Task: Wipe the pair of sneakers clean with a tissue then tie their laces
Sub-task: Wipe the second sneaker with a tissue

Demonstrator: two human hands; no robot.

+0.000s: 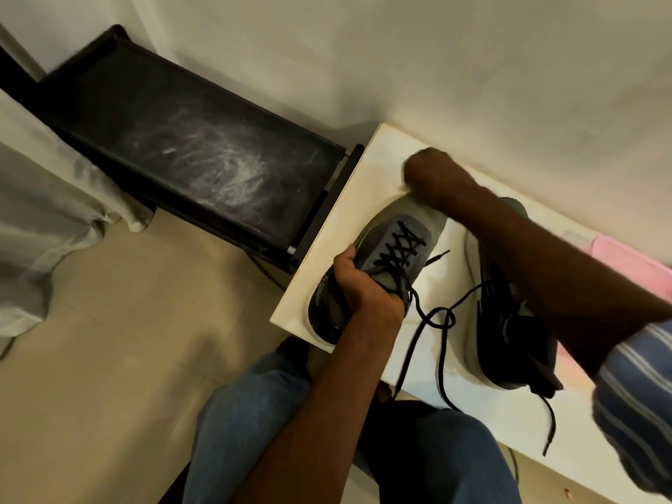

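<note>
The left hand (367,289) had its fingers clamped on the heel of the grey sneaker (381,263) overhanging the white tabletop (349,198) edge. The blurred right hand (432,172) was at its toe, grip unreadable. The second sneaker (509,321) lay beside it, black laces (436,318) loose.

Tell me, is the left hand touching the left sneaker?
Touching. The head view shows the left hand gripping the left sneaker at its collar, fingers wrapped over the opening beside the laces.
</note>
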